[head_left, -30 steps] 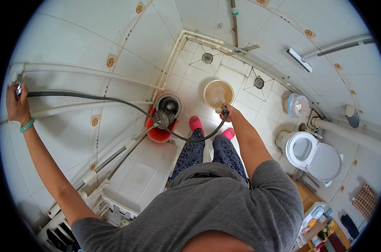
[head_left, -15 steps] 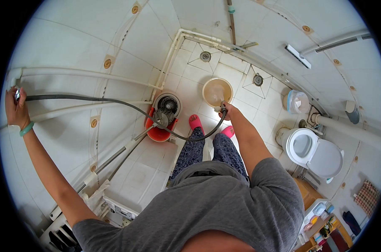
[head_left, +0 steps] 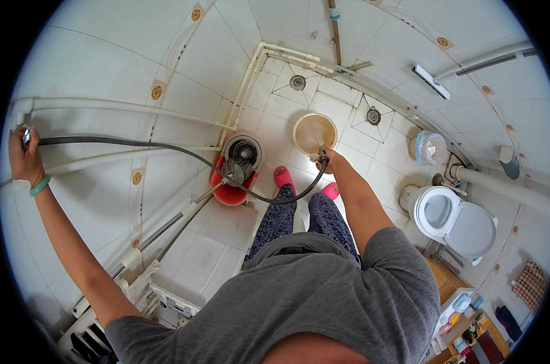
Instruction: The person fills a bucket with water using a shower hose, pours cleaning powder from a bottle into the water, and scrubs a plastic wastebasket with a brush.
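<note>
My left hand [head_left: 25, 159] reaches out to the far left wall, its fingers closed round a shiny metal tap [head_left: 27, 134] on a white pipe. From there a dark grey hose [head_left: 184, 151] curves across to my right hand [head_left: 331, 160], which grips its end. That end points into a cream bucket [head_left: 298, 144] on the floor, and water sprays inside it. To the left of my feet stands a red mop bucket [head_left: 228, 195] with a spin basket; a grey mop head [head_left: 237, 171] hangs over it.
Floor drains [head_left: 297, 82] lie beyond the cream bucket. At right are a toilet [head_left: 436, 209] with its lid raised and a lined waste bin [head_left: 430, 147]. A white washing machine [head_left: 202, 255] stands at my left. White pipes [head_left: 129, 108] run along the left wall.
Hardly anything differs. Both hands keep their grip and the water still sprays into the cream bucket; the whole view has shifted very slightly.
</note>
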Motion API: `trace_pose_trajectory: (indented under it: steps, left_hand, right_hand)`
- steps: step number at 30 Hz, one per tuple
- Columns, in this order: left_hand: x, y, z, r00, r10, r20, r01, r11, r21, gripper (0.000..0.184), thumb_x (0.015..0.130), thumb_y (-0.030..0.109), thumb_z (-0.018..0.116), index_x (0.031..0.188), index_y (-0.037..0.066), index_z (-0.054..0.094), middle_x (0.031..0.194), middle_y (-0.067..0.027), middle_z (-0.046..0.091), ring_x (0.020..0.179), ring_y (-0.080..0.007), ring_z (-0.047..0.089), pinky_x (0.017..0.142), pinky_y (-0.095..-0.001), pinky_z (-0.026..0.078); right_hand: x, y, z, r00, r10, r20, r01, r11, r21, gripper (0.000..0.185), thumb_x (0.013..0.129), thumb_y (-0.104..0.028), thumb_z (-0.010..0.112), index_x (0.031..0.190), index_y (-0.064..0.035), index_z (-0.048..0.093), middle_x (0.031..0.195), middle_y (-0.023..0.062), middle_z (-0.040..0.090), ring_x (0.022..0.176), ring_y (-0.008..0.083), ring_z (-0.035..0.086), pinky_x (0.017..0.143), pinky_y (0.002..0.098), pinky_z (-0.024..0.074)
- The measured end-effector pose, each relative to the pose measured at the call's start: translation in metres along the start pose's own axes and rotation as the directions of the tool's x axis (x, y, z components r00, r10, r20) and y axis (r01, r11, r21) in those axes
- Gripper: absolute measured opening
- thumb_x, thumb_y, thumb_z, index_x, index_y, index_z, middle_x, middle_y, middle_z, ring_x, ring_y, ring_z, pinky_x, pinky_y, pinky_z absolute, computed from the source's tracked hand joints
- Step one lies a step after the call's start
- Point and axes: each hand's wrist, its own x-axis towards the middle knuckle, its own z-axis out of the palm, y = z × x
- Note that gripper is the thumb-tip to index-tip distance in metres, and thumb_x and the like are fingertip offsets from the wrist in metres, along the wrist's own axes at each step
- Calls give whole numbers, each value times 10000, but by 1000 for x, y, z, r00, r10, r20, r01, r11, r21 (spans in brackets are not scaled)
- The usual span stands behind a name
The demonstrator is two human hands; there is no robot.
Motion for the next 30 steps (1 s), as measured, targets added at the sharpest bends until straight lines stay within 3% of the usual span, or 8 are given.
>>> trace_pose_trajectory:
  steps: [3,9,15,18,23,26,28,30]
  left_hand:
    - [2,3,-1,1000,-10,21,10,1000,12,275,811,203,708,886,-42,611,817,-151,635,705,-277,597,919,-403,454]
    - [-2,-1,5,999,-4,-48,4,1000,-8,267,805,202,715,859,-43,624,786,-142,632,660,-252,591,900,-402,470]
    - [3,6,-2,1000,-6,-16,6,1000,23,250,799,187,720,837,-42,628,763,-126,629,624,-233,578,854,-375,495]
    - [-3,0,1,999,-13,-41,21,980,198,259,810,185,711,912,-38,627,855,-116,644,695,-200,594,776,-334,509]
    - [13,21,13,982,147,-119,-126,978,167,366,835,342,644,768,-10,569,709,-112,540,601,-234,512,629,-348,445]
    - [31,49,12,934,268,-236,-244,962,123,467,850,437,604,681,7,534,622,-110,478,545,-255,462,541,-357,407]
    - [36,58,8,915,274,-295,-258,962,93,541,861,500,577,624,18,511,563,-109,437,507,-268,429,482,-362,382]
    - [36,60,3,951,214,-225,-198,976,93,554,860,513,569,627,14,508,573,-114,442,517,-267,431,489,-361,385]
  right_hand:
    - [-2,1,2,999,16,-29,-16,1000,3,476,868,-538,499,749,-77,507,598,31,491,488,209,487,430,332,453]
    - [-7,2,4,999,-4,-32,4,1000,2,429,873,-489,510,793,-68,488,631,61,502,515,222,499,462,349,471]
    - [1,4,3,999,-7,-37,8,1000,12,421,875,-490,514,795,-77,488,648,58,508,508,215,489,463,348,465]
    - [39,8,-10,995,-34,97,27,997,68,380,871,-468,525,818,-92,514,656,61,528,538,212,505,500,354,469]
    - [37,19,-8,981,-132,142,126,991,51,325,880,-428,494,807,-112,510,643,47,531,596,235,524,565,397,459]
    - [19,21,-2,987,-154,55,153,988,29,271,847,-383,499,804,-115,506,641,45,532,582,210,518,551,378,451]
    - [10,17,3,991,-129,30,128,991,40,241,841,-340,486,781,-106,483,604,35,509,495,176,472,499,352,436]
    - [18,15,5,994,-111,15,111,994,7,319,850,-416,520,741,-122,465,631,28,504,571,191,501,547,362,461]
